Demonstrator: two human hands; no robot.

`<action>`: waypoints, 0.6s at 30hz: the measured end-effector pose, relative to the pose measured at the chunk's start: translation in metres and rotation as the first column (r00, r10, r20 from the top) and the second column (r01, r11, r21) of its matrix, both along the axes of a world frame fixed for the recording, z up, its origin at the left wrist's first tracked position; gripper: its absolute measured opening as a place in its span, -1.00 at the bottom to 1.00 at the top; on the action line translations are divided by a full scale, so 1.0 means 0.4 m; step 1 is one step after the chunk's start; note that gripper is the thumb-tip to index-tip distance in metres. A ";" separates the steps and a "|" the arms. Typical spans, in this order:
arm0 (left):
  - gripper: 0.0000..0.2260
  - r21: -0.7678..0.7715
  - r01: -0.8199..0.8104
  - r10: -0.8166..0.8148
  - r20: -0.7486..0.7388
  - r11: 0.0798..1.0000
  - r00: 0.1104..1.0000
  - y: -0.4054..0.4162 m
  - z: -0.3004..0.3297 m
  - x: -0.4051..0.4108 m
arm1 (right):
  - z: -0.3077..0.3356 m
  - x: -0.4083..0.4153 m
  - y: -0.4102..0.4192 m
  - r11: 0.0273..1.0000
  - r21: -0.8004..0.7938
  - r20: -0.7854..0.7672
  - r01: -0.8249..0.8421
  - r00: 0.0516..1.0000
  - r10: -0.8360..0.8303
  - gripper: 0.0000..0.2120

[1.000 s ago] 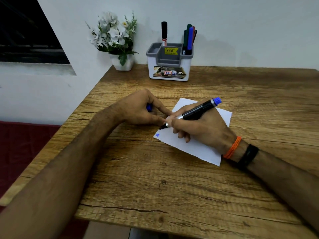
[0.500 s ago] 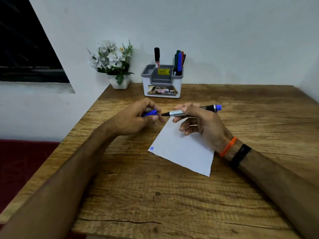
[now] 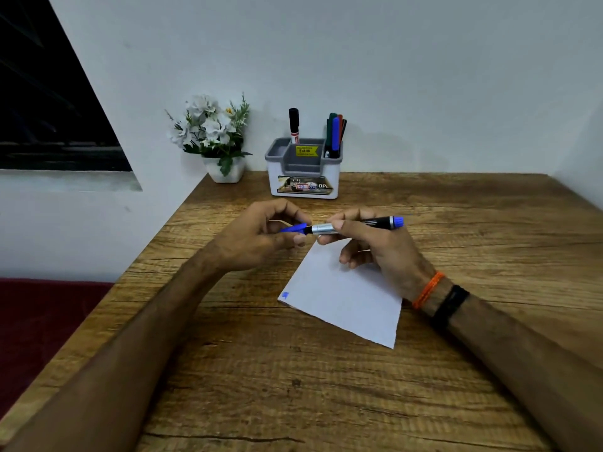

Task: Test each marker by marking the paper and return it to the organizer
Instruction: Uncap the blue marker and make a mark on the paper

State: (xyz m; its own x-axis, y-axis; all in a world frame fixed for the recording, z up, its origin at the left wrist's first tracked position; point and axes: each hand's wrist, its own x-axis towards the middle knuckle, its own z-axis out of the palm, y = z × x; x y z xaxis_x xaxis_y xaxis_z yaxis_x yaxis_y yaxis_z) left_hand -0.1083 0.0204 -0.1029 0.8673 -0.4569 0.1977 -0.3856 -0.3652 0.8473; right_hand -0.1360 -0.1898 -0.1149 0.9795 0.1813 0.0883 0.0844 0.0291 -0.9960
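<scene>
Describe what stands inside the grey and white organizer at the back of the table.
In the organizer, one black-capped marker at left, a cluster of markers at right. Their lower ends are hidden.

A plain home or small-office desk corner: a wood-grain table (image 3: 326, 386) pushed against a bare white wall (image 3: 359, 60), a dark window (image 3: 49, 109) at the upper left, a white pot of artificial flowers (image 3: 212, 138) and a price-stickered desk organizer (image 3: 303, 177) at the table's far edge.
</scene>
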 end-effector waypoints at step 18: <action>-0.64 -0.320 -0.184 0.207 0.041 0.929 0.977 -0.053 -0.020 -0.006 | -0.016 0.019 -0.016 0.997 0.061 0.198 -0.044 0.980 0.031 -0.73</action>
State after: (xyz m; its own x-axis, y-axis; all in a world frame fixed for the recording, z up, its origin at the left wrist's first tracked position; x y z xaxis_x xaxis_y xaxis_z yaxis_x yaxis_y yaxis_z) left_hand -0.1107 -0.0009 -0.1111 0.9108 -0.1843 0.3694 -0.3987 -0.1605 0.9029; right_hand -0.1286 -0.1962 -0.1212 0.9344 0.2051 0.2913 0.2761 0.0997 -0.9559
